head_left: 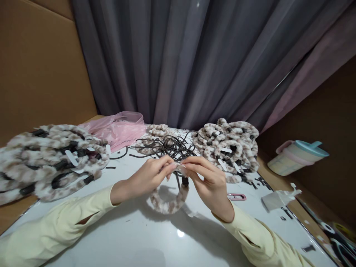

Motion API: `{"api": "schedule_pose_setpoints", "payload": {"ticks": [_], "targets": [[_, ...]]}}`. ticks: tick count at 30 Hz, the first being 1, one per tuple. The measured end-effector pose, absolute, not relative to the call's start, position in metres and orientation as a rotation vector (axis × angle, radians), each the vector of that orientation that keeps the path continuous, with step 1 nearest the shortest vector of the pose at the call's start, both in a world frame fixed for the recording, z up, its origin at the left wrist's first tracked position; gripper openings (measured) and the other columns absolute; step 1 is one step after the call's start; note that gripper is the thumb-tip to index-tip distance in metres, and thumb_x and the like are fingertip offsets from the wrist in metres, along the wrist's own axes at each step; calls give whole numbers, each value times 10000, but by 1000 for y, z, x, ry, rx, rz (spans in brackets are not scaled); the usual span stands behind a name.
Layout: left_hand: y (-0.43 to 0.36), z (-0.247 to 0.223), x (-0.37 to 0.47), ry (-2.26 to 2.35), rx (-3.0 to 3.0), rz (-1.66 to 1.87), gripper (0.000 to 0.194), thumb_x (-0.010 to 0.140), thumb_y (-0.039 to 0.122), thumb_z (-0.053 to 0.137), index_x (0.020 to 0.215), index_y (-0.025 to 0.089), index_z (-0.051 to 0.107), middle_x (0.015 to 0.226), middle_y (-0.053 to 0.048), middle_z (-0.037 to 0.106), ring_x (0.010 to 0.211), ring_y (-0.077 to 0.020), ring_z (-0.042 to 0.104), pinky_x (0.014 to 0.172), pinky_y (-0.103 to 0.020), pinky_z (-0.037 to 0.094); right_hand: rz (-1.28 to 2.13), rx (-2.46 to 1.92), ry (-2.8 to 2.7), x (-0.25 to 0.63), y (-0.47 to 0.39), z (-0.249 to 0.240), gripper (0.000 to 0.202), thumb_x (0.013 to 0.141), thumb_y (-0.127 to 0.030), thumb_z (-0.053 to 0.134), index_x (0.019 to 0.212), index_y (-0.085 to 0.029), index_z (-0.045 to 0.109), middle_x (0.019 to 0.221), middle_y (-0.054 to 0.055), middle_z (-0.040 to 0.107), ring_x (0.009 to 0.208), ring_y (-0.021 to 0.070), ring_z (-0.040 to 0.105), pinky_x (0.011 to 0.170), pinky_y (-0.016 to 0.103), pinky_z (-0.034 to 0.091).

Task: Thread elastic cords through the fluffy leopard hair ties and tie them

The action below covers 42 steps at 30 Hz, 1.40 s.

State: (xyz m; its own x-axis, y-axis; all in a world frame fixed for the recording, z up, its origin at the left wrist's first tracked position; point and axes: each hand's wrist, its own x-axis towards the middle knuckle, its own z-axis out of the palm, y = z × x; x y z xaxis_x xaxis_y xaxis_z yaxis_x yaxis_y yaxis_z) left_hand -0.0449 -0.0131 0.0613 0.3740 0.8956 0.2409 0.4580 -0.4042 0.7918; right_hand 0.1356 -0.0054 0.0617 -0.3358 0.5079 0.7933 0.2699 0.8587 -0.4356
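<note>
My left hand [154,173] and my right hand [207,181] meet fingertip to fingertip above the table, both pinched. Between them is a small whitish bit, too small to name. Just under the fingers is a curved fluffy white-and-brown tube [168,205] with a black end [185,180]. Its upper left part is hidden by my left hand, and I cannot tell whether it hangs from my fingers or rests on the table. A thin dark cord runs down inside its curve. Directly behind my hands lies a tangle of black cords [176,146].
Piles of fluffy rings with white tags stand at left [55,163] and right [230,148]. A pink plastic bag [119,128] lies behind. On the right are a pink cutter [236,197], a white bottle [275,201], a lidded cup [292,159] and scissors [340,244].
</note>
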Motion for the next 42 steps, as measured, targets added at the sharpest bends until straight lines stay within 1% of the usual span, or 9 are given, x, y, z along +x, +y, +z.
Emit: {"api": "schedule_pose_setpoints", "payload": {"ticks": [4,10,14,17,21,24,34,38,42], "targets": [[-14,62,-45,1160,1983,874,289,920,382,351,761,183,489,598,48,456,532,-99,422,534,-211,334,82,-542,-1980,139,-8,58,225,847,-41,487,887,-190,651,878,86,667,786,158,642,656,267,548],[-17,62,-44,1132,1814,950,297,902,408,388,769,171,508,597,49,443,523,-87,388,483,-195,306,-227,-241,-2260,149,-10,53,315,870,-54,435,1166,-100,531,933,125,698,899,193,653,702,298,563],[-18,61,-42,1116,1782,957,284,901,393,394,740,174,476,583,56,431,509,-80,365,468,-189,291,-447,-133,-2337,153,-10,55,285,855,-18,388,1072,-18,572,935,166,701,982,237,631,702,335,548],[-19,59,-40,1121,1784,950,290,904,392,384,719,180,455,565,59,420,491,-79,351,456,-190,280,-449,-128,-2340,153,-12,56,253,863,-30,394,1001,-27,606,925,170,702,971,234,638,645,326,535],[-17,56,-41,1167,1919,960,269,907,384,386,760,183,489,571,52,425,503,-88,374,470,-194,288,-185,-382,-2126,148,-15,53,242,848,-21,467,963,-144,641,902,107,705,796,171,661,607,289,525],[-17,58,-44,1159,2077,925,246,917,350,375,820,177,521,580,49,428,505,-87,383,493,-195,303,101,-587,-1889,144,-16,54,231,817,-21,533,881,-196,671,869,71,681,777,159,642,644,275,529],[-18,60,-48,846,2489,982,151,913,171,388,874,151,532,610,39,506,497,-70,448,508,-175,352,563,-787,-1836,135,-7,65,137,809,-144,576,681,-166,621,771,56,644,705,144,598,619,252,473],[-22,56,-46,738,2729,1020,171,918,138,351,875,137,516,661,-10,559,565,-103,510,554,-200,410,1005,-955,-1905,139,-1,75,178,761,-234,605,605,-157,569,719,39,609,646,129,556,577,236,437],[-28,54,-44,560,3177,956,228,900,78,316,849,105,537,618,-37,551,550,-142,494,526,-254,419,1475,-1160,-2061,145,4,89,190,705,-264,632,588,-146,539,571,-5,543,523,97,476,502,217,360]]}}
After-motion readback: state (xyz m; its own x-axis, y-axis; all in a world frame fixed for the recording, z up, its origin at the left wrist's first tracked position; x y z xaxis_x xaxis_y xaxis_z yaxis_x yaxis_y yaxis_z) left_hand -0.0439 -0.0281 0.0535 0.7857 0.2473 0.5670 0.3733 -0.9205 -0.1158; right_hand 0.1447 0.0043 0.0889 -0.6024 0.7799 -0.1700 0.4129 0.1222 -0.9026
